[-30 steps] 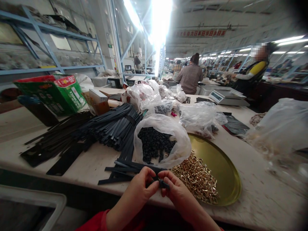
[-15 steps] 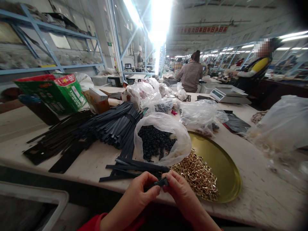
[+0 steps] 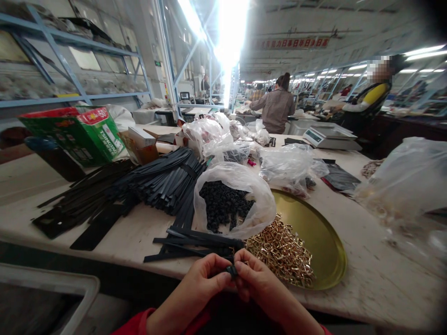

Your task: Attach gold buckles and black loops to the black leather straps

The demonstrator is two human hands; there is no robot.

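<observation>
My left hand (image 3: 211, 274) and my right hand (image 3: 253, 274) meet at the table's front edge, thumbs and fingers closed in a pinch. Between them shows a short piece of a dark strap (image 3: 231, 270); the rest of it is hidden by the fingers. Just beyond lie several dark flat straps (image 3: 195, 242), one end with a bit of gold metal beside my fingertips. Small gold buckles (image 3: 288, 256) are heaped on a round gold tray (image 3: 326, 242) to the right. Small black loops (image 3: 225, 204) fill an open clear plastic bag (image 3: 263, 211) behind the hands.
A thick bundle of straps (image 3: 167, 181) and flat dark strips (image 3: 94, 228) cover the left side. A green carton (image 3: 98, 139), filled plastic bags (image 3: 289, 165) and a scale (image 3: 330, 136) stand farther back. A white bin (image 3: 87, 284) is low at left. Two people are beyond the table.
Both hands have turned slightly, and less of the dark strap shows between them. My right fingers have curled in closer to the left thumb.
</observation>
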